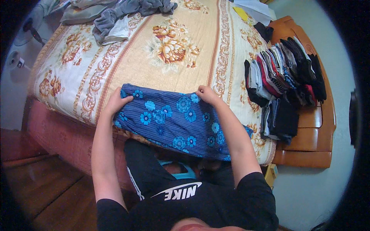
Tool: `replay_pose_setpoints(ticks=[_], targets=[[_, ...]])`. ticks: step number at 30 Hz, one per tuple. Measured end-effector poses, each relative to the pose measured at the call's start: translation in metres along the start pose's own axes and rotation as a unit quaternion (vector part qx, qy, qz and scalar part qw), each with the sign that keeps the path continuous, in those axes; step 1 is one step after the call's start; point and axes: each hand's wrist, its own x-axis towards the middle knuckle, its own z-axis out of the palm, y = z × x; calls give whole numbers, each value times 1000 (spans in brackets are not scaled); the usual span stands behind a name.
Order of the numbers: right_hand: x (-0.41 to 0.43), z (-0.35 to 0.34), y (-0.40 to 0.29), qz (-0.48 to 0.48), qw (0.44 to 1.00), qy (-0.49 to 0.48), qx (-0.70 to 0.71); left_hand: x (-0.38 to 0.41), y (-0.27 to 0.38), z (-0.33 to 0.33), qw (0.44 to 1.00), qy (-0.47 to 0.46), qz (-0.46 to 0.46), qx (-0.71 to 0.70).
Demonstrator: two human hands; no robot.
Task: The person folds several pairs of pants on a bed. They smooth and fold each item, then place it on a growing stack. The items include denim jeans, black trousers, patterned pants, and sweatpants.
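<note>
A dark blue garment (173, 118) with pinstripes and light blue flowers lies spread across the near edge of the bed. My left hand (117, 101) grips its far left corner, with the thumb on top of the cloth. At the far edge, towards the right, my right hand (206, 94) pinches the fabric between thumb and fingers. The cloth's near edge hangs down over the side of the bed above my lap. My right forearm covers part of its right side, where a small end of the cloth shows beyond the arm.
The bed has a floral bedspread (173, 52). Rows of folded clothes (277, 72) stand at the right against a brown headboard (315, 127). Grey crumpled fabric (107, 21) lies at the far left, with a fan (29, 29) beyond. A turquoise plastic stool (185, 173) shows beneath me.
</note>
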Motion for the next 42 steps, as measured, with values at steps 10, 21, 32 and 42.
replay_pose_setpoints(ticks=[10, 21, 32, 42], targets=[[2, 22, 14, 35, 958, 12, 284, -25, -23, -5, 991, -72, -71, -88], [-2, 39, 31, -9, 981, 122, 150, -25, -58, -8, 978, -88, -80, -170], [-232, 113, -40, -221, 954, 188, -74, -136, 25, 140, 839, 75, 437, 315], [-255, 145, -20, -246, 940, 203, -121, -147, 15, 148, 836, 73, 414, 352]])
